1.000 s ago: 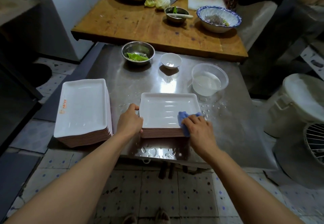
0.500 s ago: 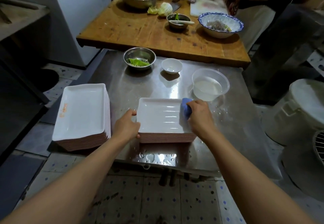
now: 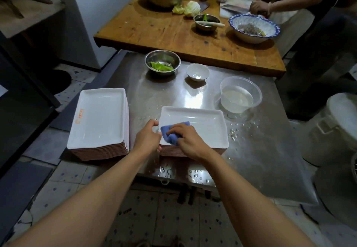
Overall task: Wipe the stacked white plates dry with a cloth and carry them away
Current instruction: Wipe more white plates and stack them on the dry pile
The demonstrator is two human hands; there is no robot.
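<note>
Under the right hand [image 3: 190, 141], a blue cloth [image 3: 171, 133] wipes the top plate [image 3: 204, 129] while the left hand [image 3: 147, 138] grips its edge; drying seems underway, carrying remains.

Bare wet steel surface [image 3: 260, 150] lies right of my stack; clear round plastic water tub [image 3: 241, 94] blocks behind.

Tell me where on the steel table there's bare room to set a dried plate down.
Wet but bare: steel table right of the near plate stack, below the clear water tub. A narrower strip lies between the left plate stack and the steel bowl. The back edge is crowded.
</note>
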